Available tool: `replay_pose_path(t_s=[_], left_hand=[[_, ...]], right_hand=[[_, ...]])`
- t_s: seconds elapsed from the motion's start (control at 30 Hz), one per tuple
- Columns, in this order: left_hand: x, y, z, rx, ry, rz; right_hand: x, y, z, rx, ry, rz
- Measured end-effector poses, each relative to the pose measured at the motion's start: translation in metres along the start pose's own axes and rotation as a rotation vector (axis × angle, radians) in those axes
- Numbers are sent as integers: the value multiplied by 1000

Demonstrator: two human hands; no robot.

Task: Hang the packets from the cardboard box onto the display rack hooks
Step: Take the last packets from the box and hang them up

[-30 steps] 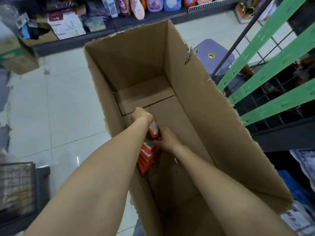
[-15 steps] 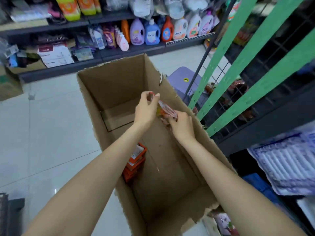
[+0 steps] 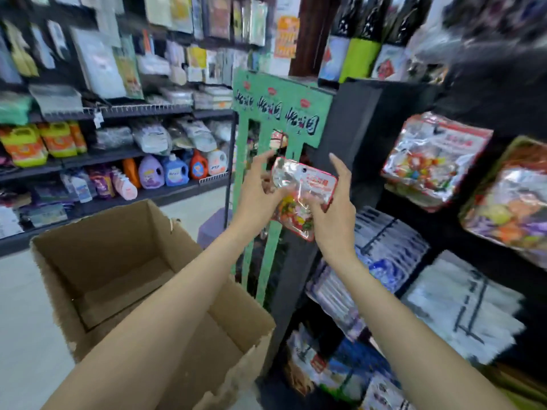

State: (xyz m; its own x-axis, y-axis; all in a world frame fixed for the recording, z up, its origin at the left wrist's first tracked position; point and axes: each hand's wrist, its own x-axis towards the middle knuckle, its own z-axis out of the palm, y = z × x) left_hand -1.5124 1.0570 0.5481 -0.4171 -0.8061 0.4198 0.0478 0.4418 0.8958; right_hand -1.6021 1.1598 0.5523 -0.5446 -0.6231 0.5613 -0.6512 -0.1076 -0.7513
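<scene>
The packet (image 3: 302,196) is held up in the air between both hands, in front of the green display rack (image 3: 278,113) and above the far corner of the cardboard box (image 3: 124,279). It looks like a thin foil-and-plastic pouch with a red border, so it should be light, floppy and somewhat slick, apt to crumple or bend if squeezed in the middle. A small round hole shows near its top edge, and that is the part meant to go over a hook; the sensible hold is along the lower half and side edges, leaving the hole free and the top flat. The left hand (image 3: 260,190) pinches the packet's left edge with curled fingers, while its forefinger sticks out toward the rack. The right hand (image 3: 331,205) grips the lower right part with thumb and curled fingers, and one finger points straight up beside the packet. The rack's hooks cannot be made out through the motion blur. Other shiny packets (image 3: 435,161) hang on the dark shelving to the right.
</scene>
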Motion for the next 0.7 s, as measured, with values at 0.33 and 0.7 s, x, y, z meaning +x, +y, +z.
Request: replay_pose_path(t_s=[0.33, 0.7], left_hand=[[20, 97, 109, 133, -200, 253], [32, 111, 141, 170, -204, 227]], right_hand=[[38, -7, -124, -229, 260, -25], [61, 0, -151, -393, 251, 15]])
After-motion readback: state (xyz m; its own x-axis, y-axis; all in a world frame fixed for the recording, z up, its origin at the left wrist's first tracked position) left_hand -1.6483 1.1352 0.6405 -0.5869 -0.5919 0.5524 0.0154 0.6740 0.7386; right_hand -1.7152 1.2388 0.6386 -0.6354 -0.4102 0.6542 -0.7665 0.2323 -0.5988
